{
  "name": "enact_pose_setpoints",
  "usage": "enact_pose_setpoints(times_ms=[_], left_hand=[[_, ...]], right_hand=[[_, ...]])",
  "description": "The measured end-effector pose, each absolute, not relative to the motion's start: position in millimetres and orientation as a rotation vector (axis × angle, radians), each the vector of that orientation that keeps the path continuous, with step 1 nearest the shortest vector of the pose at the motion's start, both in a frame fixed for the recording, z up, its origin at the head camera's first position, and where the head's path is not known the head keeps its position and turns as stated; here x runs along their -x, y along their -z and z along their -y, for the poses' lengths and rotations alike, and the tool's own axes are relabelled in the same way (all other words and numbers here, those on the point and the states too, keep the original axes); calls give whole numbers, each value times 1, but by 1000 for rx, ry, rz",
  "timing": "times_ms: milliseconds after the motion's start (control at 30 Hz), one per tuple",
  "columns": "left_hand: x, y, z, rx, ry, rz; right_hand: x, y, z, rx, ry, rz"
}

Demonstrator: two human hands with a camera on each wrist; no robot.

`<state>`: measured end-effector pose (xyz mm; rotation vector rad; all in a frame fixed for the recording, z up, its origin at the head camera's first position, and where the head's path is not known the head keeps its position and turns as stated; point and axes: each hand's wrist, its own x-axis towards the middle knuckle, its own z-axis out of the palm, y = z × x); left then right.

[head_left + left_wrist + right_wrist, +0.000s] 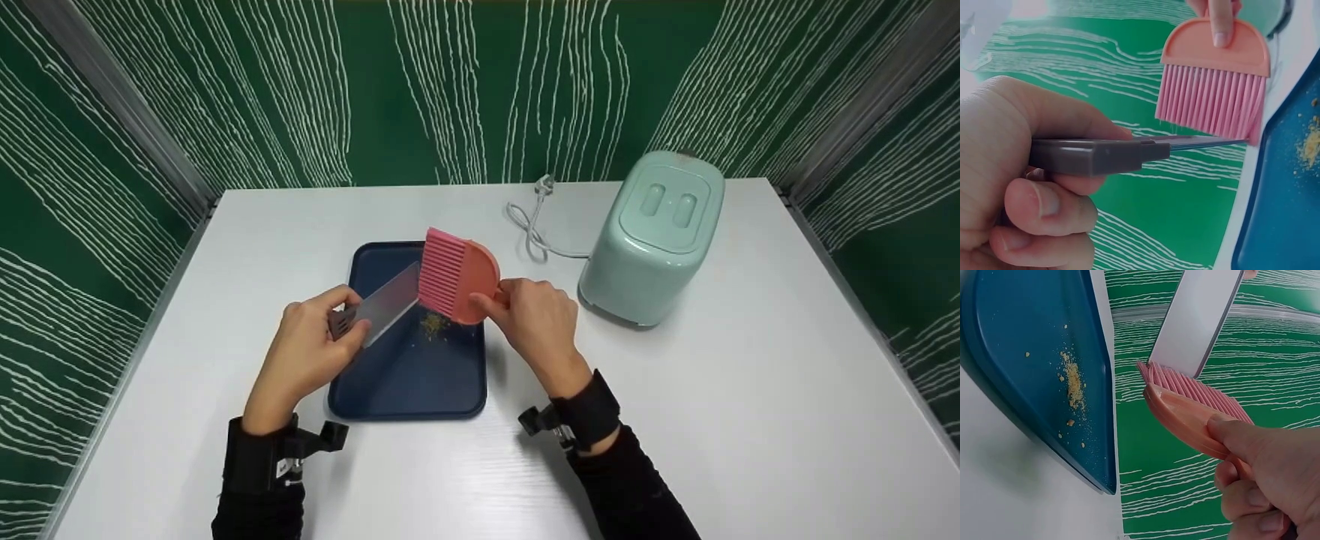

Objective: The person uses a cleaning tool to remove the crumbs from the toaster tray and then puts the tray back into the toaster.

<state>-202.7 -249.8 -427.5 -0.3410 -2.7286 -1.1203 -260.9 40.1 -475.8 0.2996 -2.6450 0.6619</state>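
My left hand (304, 341) grips the grey-brown handle of a flat scraper (390, 304) with a broad metallic blade, tilted above the dark blue tray (409, 390). In my right hand (536, 319) is a coral hand brush (477, 281) with pink bristles, its handle held with the thumb on the body. In the right wrist view the bristles (1199, 394) meet the end of the blade (1199, 320). Beneath the two tools, a small heap of yellowish crumbs (1075, 385) lies on the tray, with loose bits scattered around it.
A mint-green toaster (660, 240) with a lid stands on the white table (712, 420), right of the tray. Its white cord (532, 229) lies coiled at the back, ending in a plug. Green panels (495, 90) with white streaks rise behind and at both sides.
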Motion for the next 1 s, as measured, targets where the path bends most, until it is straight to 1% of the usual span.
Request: enact_pose_setpoints(times_ms=[467, 800, 1000], left_hand=[[204, 430, 247, 317, 963, 2723], [204, 430, 246, 354, 1020, 2716], [206, 431, 248, 348, 1050, 2707]], right_hand=[[262, 466, -48, -314, -717, 2755], [264, 467, -50, -272, -703, 2641], [258, 462, -44, -414, -757, 2613]])
